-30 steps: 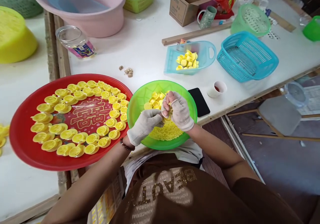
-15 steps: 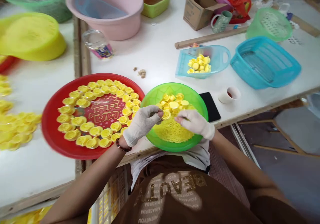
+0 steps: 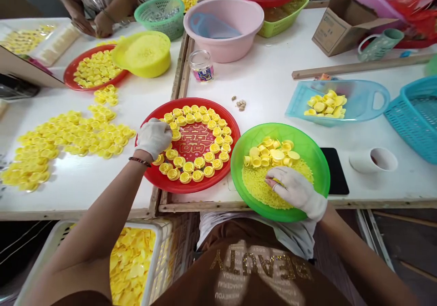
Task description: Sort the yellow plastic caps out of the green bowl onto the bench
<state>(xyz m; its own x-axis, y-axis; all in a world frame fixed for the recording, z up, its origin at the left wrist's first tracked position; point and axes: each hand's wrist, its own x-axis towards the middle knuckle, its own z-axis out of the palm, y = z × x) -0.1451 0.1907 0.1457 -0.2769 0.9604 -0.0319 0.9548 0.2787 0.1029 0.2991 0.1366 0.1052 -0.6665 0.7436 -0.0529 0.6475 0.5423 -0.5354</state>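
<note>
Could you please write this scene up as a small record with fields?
left hand: gloved, at the left side of the red tray; its fingertips are hidden
right hand: gloved, over yellow granules in the green bowl; contents of its grip unclear
tray contents: yellow cup-shaped pieces around a patterned centre
bowl contents: granules, with loose yellow pieces towards the far side
right of bowl: flat black object, white cup
behind bowl: light blue scoop holding yellow pieces
</note>
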